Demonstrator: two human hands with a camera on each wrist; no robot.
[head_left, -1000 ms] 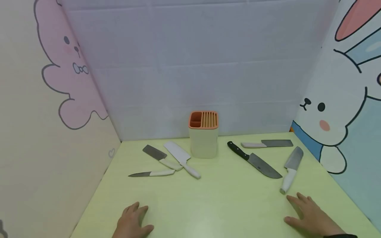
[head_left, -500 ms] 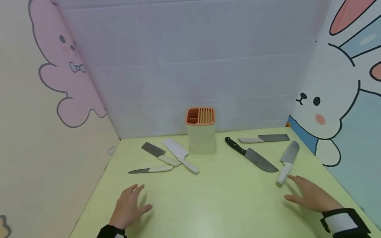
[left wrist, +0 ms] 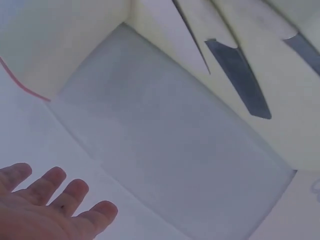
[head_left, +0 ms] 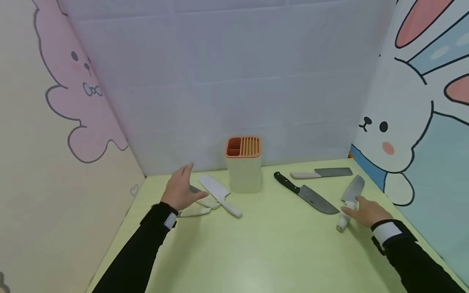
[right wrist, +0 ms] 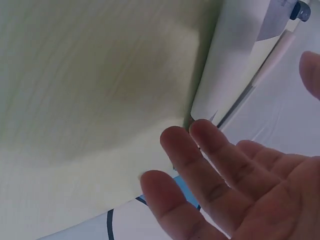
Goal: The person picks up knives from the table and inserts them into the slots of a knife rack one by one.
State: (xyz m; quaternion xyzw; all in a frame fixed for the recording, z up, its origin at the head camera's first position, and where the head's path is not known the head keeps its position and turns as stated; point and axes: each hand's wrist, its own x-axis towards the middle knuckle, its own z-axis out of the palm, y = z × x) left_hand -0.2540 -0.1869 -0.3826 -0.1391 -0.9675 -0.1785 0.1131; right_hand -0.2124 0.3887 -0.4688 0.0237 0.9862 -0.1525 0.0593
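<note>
My left hand (head_left: 180, 190), fingers spread and holding nothing, is over the left group of knives. It partly hides a small cleaver (left wrist: 242, 80) and a paring knife (head_left: 195, 210), whose white handles still show. Beside them lies a white cleaver (head_left: 214, 186). On the right, my right hand (head_left: 367, 211) is at the white handle of a kitchen knife (head_left: 353, 189), thumb and fingers apart on either side of it. In the right wrist view those fingers are extended near the handle (right wrist: 230, 60), not closed round it.
A cream knife block (head_left: 244, 175) with an orange slotted top stands at the back middle. To its right lie a black-handled knife (head_left: 315, 198) and a white-handled cleaver (head_left: 331, 172). Walls with cartoon drawings enclose the pale yellow table (head_left: 256, 252).
Both hands have moved forward from the near part of the table: the left up over the left knives, the right onto the white-handled kitchen knife. The knives lie as before.
</note>
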